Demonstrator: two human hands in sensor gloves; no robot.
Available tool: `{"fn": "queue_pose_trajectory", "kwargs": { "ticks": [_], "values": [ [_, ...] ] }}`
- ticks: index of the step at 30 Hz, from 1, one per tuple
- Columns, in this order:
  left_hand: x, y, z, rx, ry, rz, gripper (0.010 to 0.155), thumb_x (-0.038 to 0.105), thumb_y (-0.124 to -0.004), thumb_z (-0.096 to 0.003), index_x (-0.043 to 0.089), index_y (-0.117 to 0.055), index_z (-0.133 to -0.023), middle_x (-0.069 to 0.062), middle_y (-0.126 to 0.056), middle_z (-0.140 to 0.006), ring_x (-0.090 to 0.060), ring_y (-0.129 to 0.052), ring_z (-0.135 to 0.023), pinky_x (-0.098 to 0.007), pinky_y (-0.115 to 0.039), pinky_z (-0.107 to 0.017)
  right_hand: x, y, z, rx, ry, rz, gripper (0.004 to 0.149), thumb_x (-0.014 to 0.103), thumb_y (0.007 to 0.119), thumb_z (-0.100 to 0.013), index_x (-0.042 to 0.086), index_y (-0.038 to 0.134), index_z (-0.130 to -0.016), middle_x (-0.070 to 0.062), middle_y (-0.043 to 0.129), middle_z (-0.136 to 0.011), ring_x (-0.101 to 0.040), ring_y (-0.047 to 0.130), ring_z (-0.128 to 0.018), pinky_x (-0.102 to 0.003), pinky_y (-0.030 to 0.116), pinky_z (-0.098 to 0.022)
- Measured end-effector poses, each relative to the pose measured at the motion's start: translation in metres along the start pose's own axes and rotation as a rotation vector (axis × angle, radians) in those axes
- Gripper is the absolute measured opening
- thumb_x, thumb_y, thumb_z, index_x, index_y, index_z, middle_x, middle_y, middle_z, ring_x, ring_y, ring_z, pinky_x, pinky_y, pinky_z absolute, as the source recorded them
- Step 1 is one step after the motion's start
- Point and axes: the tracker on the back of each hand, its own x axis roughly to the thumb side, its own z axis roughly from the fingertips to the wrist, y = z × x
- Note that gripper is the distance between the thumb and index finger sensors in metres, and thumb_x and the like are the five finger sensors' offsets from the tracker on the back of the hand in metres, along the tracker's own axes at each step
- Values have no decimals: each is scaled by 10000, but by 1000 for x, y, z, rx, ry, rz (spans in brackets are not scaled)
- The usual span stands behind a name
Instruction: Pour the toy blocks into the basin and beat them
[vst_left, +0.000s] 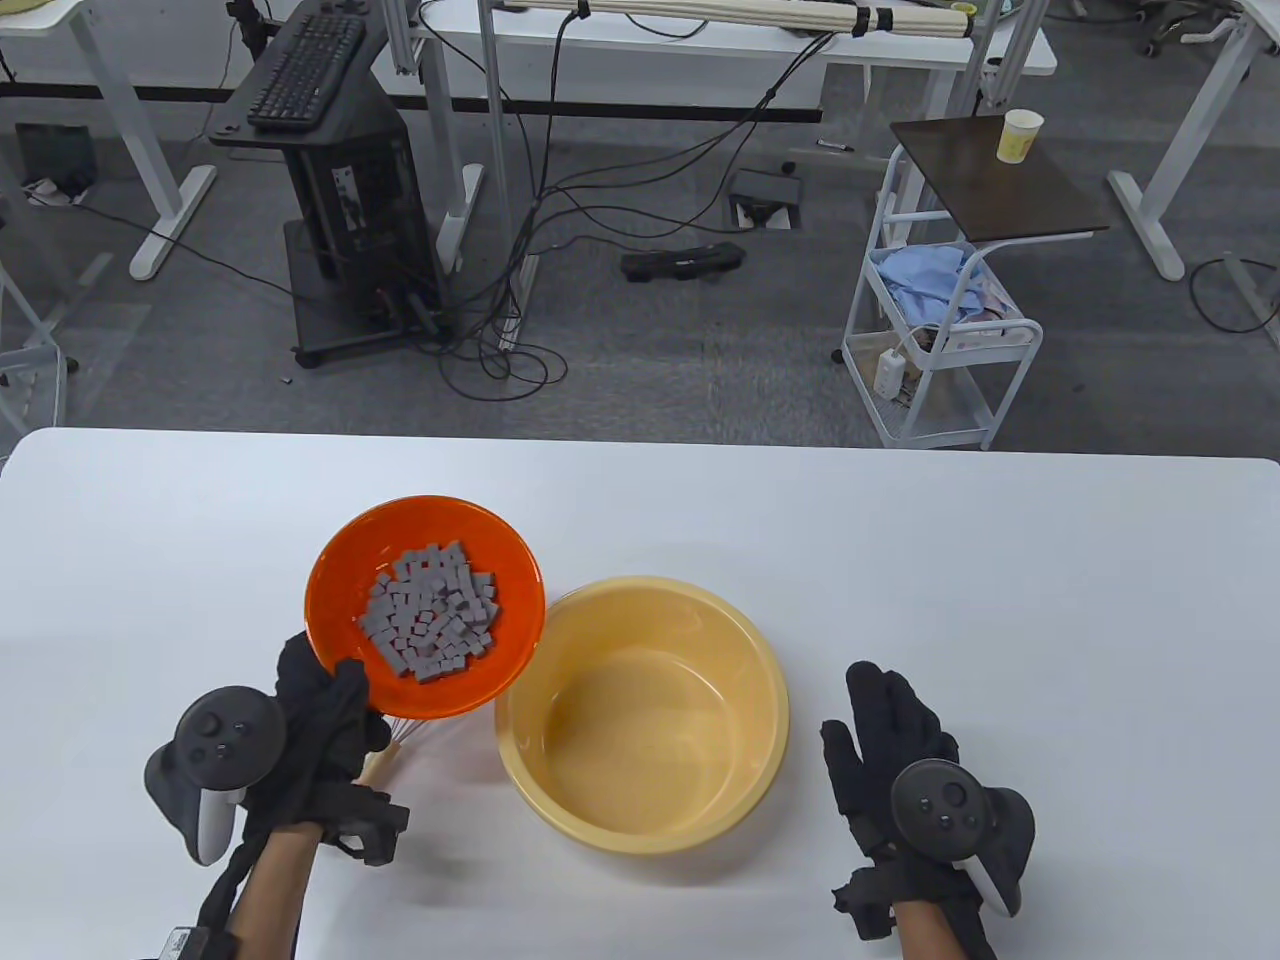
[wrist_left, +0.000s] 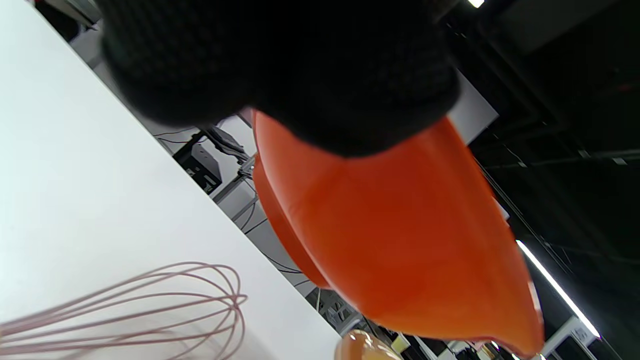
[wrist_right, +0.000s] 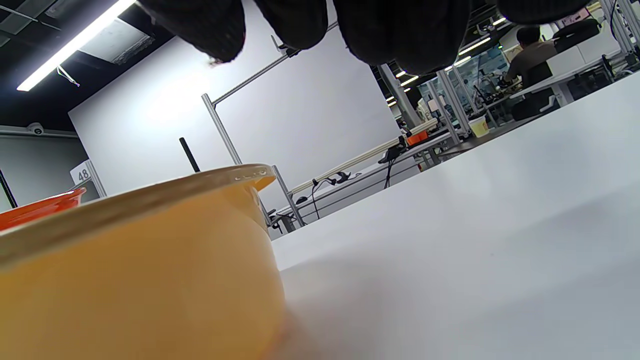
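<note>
Orange plastic bowl (vst_left: 425, 610) of grey toy blocks (vst_left: 432, 622) gripped in my left hand (vst_left: 318, 735), lifted; yellow plastic basin (vst_left: 642, 712) unfilled; right hand (vst_left: 893, 745) flat, idle.

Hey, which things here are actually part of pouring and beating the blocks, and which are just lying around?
Part of the job:
orange bowl, held by the left hand
grey blocks in it
yellow basin, empty
whisk on the table under the bowl

Just lying about:
paper cup on the side table
keyboard
cart with blue cloth
</note>
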Motion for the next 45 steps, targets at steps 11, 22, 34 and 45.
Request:
{"fn": "queue_pose_trajectory", "kwargs": {
  "ticks": [11,22,34,45],
  "values": [
    [71,-31,-5,-15,-228,-367,622,236,-666,-632,-249,-500,-984,-170,-972,-475,26,-1046,-202,-251,-986,-212,-1,1,0,12,0,-8,603,381,608,-720,63,395,-1186,-361,404,-1181,-654,504,-987,-869,364,-653],
    [106,-53,1,9,-395,-629,604,236,-668,-629,-232,-521,-983,-166,-974,-481,15,-1047,-204,-261,-984,-216,-1,5,-1,37,-5,-6,606,383,608,-720,64,389,-1188,-361,398,-1183,-656,497,-988,-872,356,-651],
    [121,-61,7,70,-502,-820,586,230,-658,-633,-218,-531,-988,-159,-974,-495,10,-1045,-210,-266,-982,-221,-2,6,-1,40,2,-6,607,383,608,-721,63,388,-1188,-362,395,-1183,-657,494,-990,-872,348,-651],
    [138,-59,18,179,-619,-971,571,239,-659,-631,-191,-555,-992,-144,-984,-493,15,-1043,-202,-262,-981,-217,-3,7,-1,48,7,-6,605,382,608,-721,64,391,-1188,-358,400,-1185,-649,495,-996,-873,347,-650]
  ]
}}
